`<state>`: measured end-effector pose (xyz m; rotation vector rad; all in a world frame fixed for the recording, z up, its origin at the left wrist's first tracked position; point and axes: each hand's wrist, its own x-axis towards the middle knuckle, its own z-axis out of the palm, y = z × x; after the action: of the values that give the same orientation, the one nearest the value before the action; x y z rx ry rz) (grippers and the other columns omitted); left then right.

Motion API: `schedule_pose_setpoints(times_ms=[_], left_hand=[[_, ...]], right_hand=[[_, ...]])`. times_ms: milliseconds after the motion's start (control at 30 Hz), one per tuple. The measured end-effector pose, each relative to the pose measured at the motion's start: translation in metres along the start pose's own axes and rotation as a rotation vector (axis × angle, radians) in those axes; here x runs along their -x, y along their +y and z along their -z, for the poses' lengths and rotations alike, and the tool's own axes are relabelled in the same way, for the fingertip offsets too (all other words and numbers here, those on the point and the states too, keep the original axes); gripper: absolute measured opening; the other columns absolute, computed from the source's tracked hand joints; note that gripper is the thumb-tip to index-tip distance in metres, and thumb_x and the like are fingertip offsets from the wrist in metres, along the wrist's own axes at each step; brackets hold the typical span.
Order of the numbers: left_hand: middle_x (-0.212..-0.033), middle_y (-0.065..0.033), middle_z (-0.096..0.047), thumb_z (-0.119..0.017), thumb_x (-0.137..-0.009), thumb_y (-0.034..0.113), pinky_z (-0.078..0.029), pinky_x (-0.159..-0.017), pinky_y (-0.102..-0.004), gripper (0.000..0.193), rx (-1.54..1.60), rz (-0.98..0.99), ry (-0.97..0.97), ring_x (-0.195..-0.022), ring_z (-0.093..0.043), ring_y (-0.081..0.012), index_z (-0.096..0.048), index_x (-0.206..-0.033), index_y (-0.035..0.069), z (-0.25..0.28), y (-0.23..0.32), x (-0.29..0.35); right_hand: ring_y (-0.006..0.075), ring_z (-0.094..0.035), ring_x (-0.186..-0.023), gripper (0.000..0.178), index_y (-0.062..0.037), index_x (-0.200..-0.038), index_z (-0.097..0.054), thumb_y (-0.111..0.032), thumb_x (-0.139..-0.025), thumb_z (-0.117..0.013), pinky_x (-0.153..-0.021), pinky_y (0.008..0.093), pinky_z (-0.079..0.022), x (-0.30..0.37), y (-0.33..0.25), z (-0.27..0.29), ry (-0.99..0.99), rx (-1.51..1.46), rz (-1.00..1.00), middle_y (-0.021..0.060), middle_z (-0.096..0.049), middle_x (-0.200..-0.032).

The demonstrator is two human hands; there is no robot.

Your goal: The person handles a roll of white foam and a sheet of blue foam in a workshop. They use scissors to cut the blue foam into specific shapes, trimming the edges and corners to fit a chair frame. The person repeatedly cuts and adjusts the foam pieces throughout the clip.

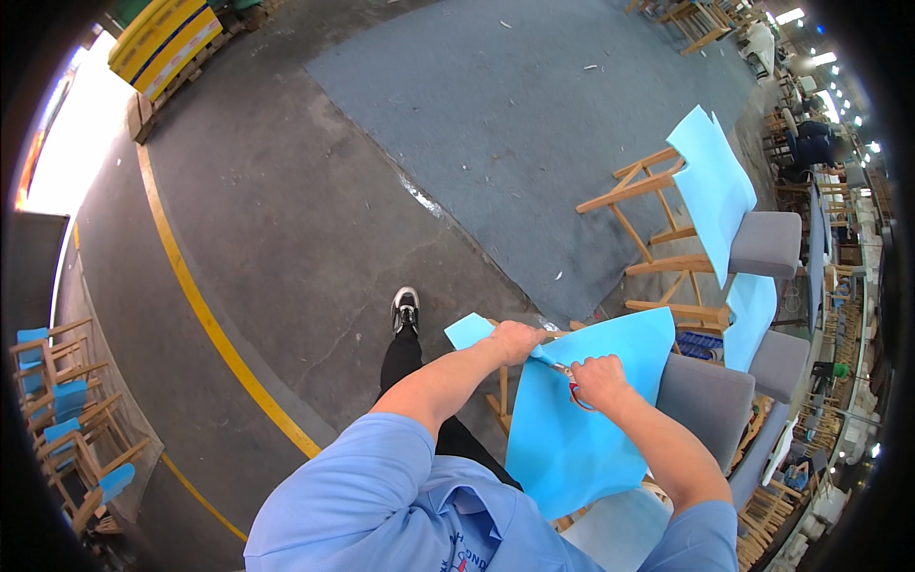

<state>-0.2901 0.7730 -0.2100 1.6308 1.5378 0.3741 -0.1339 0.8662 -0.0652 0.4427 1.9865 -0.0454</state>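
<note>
Blue sheet [581, 419] draped over a grey chair's back [701, 400], top edge pinched in closed left hand [518, 341], right hand [599, 379] gripping red-handled scissors [572, 386] at that edge, bare concrete floor [286, 238] open to the left, more chairs [753, 243] close on the right.

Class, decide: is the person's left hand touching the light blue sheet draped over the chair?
Touching. The head view shows the left hand gripping the light blue sheet's upper edge.
</note>
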Motion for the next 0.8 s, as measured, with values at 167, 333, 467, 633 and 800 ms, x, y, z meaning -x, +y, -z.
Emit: schedule_pose_setpoints(times_ms=[167,333,467,633,800], left_hand=[[-0.114,-0.0134,-0.071,-0.064,-0.089,0.014,-0.056,-0.088,-0.0478,0.031,-0.014,0.009,-0.012,-0.106,-0.070,-0.0351,-0.064,-0.120,0.013,0.011,-0.002,0.003],[-0.120,-0.0134,-0.069,-0.066,-0.086,0.013,-0.057,-0.086,-0.0482,0.030,-0.032,-0.037,0.004,-0.106,-0.070,-0.0353,-0.067,-0.116,0.011,0.014,-0.002,-0.001],[-0.118,-0.0131,-0.070,-0.066,-0.085,0.011,-0.057,-0.087,-0.0476,0.034,-0.047,-0.018,-0.048,-0.108,-0.069,-0.0348,-0.070,-0.118,0.013,0.010,-0.007,-0.006],[-0.116,-0.0125,-0.072,-0.067,-0.083,0.010,-0.057,-0.089,-0.0475,0.040,-0.012,0.053,-0.068,-0.108,-0.070,-0.0339,-0.071,-0.123,0.018,0.012,-0.005,-0.007],[-0.113,-0.0127,-0.074,-0.067,-0.082,0.010,-0.057,-0.087,-0.0476,0.044,-0.035,0.053,-0.095,-0.107,-0.070,-0.0340,-0.071,-0.125,0.020,0.016,-0.003,-0.011]], right_hand=[[0.0293,-0.066,-0.107,0.048,-0.0088,-0.110,-0.073,-0.048,-0.084,-0.076,-0.098,0.0470,-0.039,0.002,-0.018,0.021,0.166,0.240,-0.007,0.0098,-0.071,-0.109],[0.0300,-0.063,-0.112,0.056,-0.0084,-0.112,-0.075,-0.055,-0.081,-0.077,-0.099,0.0469,-0.039,-0.025,-0.030,0.025,0.115,0.288,0.012,0.0107,-0.070,-0.114],[0.0290,-0.060,-0.119,0.067,-0.0116,-0.117,-0.074,-0.066,-0.077,-0.078,-0.099,0.0449,-0.040,-0.040,-0.020,0.010,-0.116,0.082,0.039,0.0102,-0.069,-0.117],[0.0268,-0.067,-0.108,0.055,-0.0144,-0.107,-0.078,-0.062,-0.078,-0.079,-0.094,0.0430,-0.044,-0.035,-0.033,0.017,0.192,0.246,-0.006,0.0089,-0.072,-0.109],[0.0257,-0.062,-0.121,0.049,-0.0158,-0.112,-0.079,-0.055,-0.083,-0.076,-0.101,0.0424,-0.038,-0.061,-0.026,0.010,-0.044,0.073,0.019,0.0073,-0.070,-0.121]])
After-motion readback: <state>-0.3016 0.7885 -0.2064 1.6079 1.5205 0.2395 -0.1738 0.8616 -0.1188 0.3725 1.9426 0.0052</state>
